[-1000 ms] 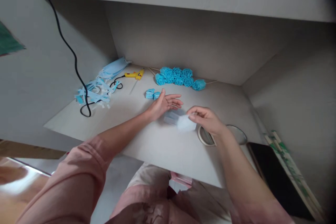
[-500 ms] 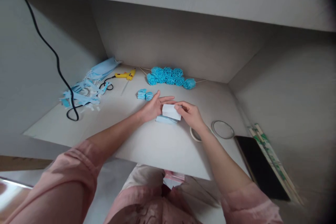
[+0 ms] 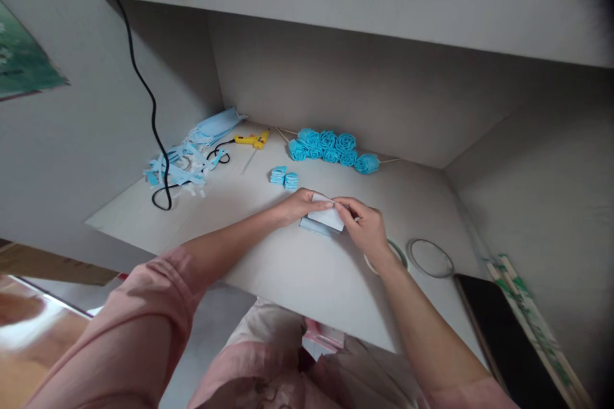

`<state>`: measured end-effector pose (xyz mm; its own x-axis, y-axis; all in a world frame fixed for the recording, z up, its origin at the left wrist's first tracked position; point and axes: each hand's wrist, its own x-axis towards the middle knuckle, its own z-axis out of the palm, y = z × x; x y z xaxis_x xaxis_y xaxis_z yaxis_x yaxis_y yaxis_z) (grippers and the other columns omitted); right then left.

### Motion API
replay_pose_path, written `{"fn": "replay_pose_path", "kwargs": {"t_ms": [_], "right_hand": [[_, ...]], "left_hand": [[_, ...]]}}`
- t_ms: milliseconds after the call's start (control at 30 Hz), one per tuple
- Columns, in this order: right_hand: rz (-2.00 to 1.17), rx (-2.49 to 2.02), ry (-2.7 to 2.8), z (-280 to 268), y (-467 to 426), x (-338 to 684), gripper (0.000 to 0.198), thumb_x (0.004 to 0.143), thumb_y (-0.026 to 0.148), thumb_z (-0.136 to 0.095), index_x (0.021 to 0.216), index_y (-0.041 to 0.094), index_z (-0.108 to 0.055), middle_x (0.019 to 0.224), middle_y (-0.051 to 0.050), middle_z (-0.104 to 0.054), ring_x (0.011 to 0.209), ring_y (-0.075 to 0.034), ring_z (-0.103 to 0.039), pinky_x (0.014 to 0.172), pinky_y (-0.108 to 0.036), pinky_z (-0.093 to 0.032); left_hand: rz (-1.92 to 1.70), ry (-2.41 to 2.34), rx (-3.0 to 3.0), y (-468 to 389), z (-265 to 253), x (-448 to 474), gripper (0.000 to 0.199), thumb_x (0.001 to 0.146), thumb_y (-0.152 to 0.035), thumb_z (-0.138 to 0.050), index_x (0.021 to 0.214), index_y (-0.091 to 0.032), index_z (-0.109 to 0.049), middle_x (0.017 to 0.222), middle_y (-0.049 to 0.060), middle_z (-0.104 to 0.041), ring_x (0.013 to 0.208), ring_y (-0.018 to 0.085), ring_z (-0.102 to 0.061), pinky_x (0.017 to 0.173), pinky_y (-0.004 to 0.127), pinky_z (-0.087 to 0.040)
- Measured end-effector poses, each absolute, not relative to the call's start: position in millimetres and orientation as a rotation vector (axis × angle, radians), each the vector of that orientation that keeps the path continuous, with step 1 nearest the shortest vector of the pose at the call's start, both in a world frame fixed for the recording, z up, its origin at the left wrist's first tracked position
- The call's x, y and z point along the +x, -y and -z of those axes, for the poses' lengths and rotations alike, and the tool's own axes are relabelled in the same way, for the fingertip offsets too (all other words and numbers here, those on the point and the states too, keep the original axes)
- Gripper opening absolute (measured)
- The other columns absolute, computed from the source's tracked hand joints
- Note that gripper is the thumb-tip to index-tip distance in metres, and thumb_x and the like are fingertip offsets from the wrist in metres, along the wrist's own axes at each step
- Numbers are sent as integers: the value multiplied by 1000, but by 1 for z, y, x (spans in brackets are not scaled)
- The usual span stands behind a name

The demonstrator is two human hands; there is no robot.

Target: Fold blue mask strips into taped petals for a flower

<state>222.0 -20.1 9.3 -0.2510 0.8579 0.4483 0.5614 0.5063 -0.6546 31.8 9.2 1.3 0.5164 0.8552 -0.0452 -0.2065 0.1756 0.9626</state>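
My left hand (image 3: 303,204) pinches the upper left edge of a small white sheet (image 3: 327,217), its thumb lying across the front. At the sheet's upper right corner, my right hand (image 3: 363,223) is closed on it with thumb and index finger. Just under the sheet, a pale blue folded piece (image 3: 314,227) lies on the table, partly covered. Beyond the left hand sit two small stacks of blue folded pieces (image 3: 278,176). A roll of tape (image 3: 401,254) is partly hidden behind my right wrist.
Blue handmade roses (image 3: 330,147) on sticks lie along the back wall. To their left are a yellow glue gun (image 3: 254,139), blue face masks (image 3: 218,124) and blue scraps (image 3: 180,169). A wire ring (image 3: 430,258), a black tablet-like slab (image 3: 508,339) and wrapped sticks (image 3: 532,313) lie right.
My left hand has gone from spread fingers to pinching the white sheet's left edge. The right hand keeps its grip at the corner. The camera view has turned left.
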Motion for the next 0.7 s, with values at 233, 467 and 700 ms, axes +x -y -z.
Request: {"fn": "replay_pose_path", "kwargs": {"t_ms": [233,467,700], "right_hand": [[-568,-1209,1870,-9,17,221,45,89,46,-57,124,19,-63,70,0,-60,60,-14,-55,61,-26,-46],[-461,-1206,1769,-13,22,216,41,90,39,-55,127,22,-60,89,-4,-69,77,-17,-63,75,-30,-51],[-495,-1116,1797,-17,24,218,35,95,33,-46,125,21,-60,93,-4,-70,78,-15,-66,77,-28,-52]], "left_hand": [[-948,-760,1127,-12,2,33,41,68,-46,-80,89,-11,-73,80,7,-71,69,15,-62,59,25,-46],[-1039,-720,1124,-12,-4,32,39,71,-47,-77,81,-11,-67,62,1,-61,54,10,-53,52,23,-42],[-1085,-667,1129,-16,-2,29,39,78,-45,-73,92,-9,-65,71,5,-66,56,12,-60,46,22,-40]]}}
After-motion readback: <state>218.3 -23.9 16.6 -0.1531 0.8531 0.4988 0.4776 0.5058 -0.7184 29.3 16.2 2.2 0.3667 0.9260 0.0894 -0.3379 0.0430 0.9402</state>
